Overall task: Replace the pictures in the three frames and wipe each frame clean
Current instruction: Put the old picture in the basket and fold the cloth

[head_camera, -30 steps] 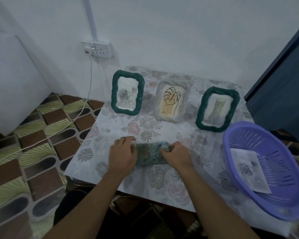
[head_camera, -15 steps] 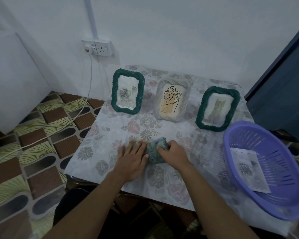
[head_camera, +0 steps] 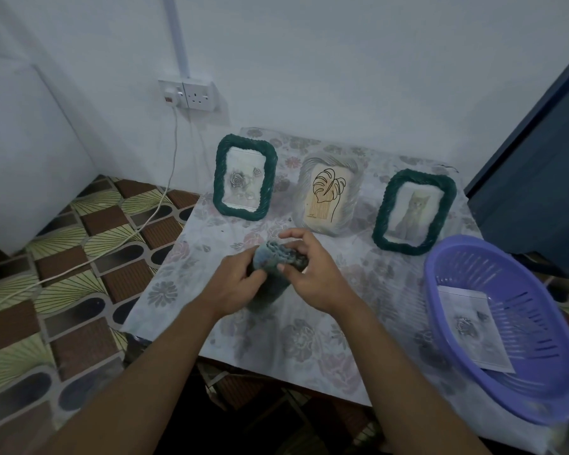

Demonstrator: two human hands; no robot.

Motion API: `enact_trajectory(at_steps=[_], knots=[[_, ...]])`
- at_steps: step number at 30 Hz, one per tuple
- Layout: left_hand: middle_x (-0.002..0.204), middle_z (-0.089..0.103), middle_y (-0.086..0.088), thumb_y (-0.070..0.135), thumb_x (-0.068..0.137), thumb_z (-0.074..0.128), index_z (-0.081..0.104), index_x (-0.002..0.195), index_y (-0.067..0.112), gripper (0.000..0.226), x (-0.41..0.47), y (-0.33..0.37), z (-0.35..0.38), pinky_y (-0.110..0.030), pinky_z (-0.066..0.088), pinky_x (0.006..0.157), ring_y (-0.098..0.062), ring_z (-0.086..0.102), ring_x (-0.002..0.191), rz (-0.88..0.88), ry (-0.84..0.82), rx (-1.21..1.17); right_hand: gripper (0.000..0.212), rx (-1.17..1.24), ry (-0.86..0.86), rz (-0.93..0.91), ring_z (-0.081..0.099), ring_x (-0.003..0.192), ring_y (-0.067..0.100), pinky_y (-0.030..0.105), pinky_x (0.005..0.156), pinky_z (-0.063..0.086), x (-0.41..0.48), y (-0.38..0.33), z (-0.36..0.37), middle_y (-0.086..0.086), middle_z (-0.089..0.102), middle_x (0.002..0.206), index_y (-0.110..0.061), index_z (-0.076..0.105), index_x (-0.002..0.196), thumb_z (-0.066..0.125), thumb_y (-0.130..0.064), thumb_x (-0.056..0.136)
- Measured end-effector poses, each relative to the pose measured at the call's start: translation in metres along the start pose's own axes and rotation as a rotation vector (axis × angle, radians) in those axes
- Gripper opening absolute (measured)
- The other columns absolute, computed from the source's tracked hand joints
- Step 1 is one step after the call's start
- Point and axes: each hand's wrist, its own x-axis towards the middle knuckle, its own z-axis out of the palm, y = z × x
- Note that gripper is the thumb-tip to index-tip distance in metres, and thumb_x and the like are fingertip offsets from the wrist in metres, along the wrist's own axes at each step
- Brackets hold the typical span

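Note:
Three frames stand along the back of the table. The left green frame (head_camera: 244, 177) shows a rose picture, the middle pale frame (head_camera: 329, 197) a leaf drawing, and the right green frame (head_camera: 414, 212) a cat picture. A folded blue-green cloth (head_camera: 271, 263) is lifted above the table's middle. My left hand (head_camera: 235, 285) grips its near end. My right hand (head_camera: 312, 274) pinches its top with thumb and curled fingers. Much of the cloth is hidden by both hands.
A purple plastic basket (head_camera: 467, 267) sits at the right edge of the table (head_camera: 286, 339) with a rose picture sheet (head_camera: 473, 326) inside. A wall socket (head_camera: 191, 93) with a white cable is at the back left. A dark blue door stands at the right.
The cloth lay flat on the table under both hands; it has been folded into a bundle and lifted off the table, held between both hands.

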Motion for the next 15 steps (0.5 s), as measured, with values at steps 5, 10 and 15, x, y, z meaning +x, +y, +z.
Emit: enact_trajectory(at_steps=[5,10,15], knots=[[0.084,0.068,0.005,0.027,0.084,0.047,0.064,0.087,0.028,0.017,-0.004,-0.006,-0.012,-0.027,0.049,0.067,-0.011,0.062,0.076,-0.121,0.102,-0.024,0.039,0.041,0.021,0.029,0.060,0.108,0.005,0.023,0.093,0.051,0.012,-0.001,0.015,-0.008,0.059,0.119,-0.037,0.046,0.123,0.066,-0.019,0.095],[0.088,0.063,-0.004,0.019,0.098,0.046,0.063,0.097,0.010,0.020,-0.003,-0.033,-0.031,-0.038,0.049,0.080,-0.024,0.060,0.087,-0.358,0.183,0.042,0.037,-0.077,0.069,0.125,0.050,0.123,0.011,0.026,0.104,0.042,0.019,0.025,0.040,-0.002,0.053,0.136,-0.016,0.044,0.137,0.053,-0.020,0.101],[0.098,0.059,-0.006,0.025,0.100,0.041,0.061,0.103,0.012,0.024,0.004,-0.056,-0.049,-0.034,0.042,0.083,-0.025,0.055,0.094,-0.523,0.202,0.090,0.047,-0.617,0.057,0.112,0.026,0.146,0.024,0.042,0.121,0.015,0.014,0.063,0.062,0.004,0.039,0.153,-0.020,0.042,0.145,0.044,-0.021,0.098]])
